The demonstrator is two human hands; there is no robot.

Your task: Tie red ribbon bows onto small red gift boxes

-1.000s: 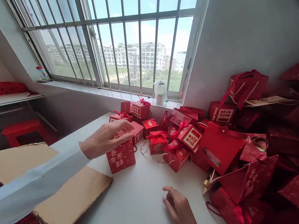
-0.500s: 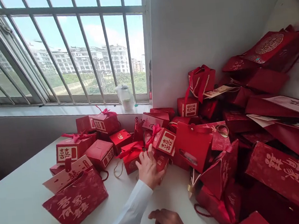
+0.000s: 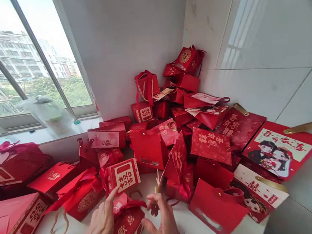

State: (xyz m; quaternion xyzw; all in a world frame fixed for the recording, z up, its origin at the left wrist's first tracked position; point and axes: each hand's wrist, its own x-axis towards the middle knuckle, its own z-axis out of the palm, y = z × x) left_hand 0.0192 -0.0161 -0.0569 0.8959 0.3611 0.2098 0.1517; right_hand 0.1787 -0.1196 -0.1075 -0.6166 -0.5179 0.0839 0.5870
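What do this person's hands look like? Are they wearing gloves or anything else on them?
The left hand and right hand are both bare and slim, with long fingers. Neither wears a glove, and no ring or watch shows. The bottom edge of the view cuts them off at the wrists, so no sleeves can be seen.

We see matt red card gift boxes (image 3: 124,176) with glossy satin ribbon (image 3: 80,183), smooth polished wall tiles (image 3: 261,38), and a thin translucent plastic bag (image 3: 48,115).

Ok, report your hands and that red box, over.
Left hand, right hand open, flanking red box. Contact unclear. Red bags piled behind.
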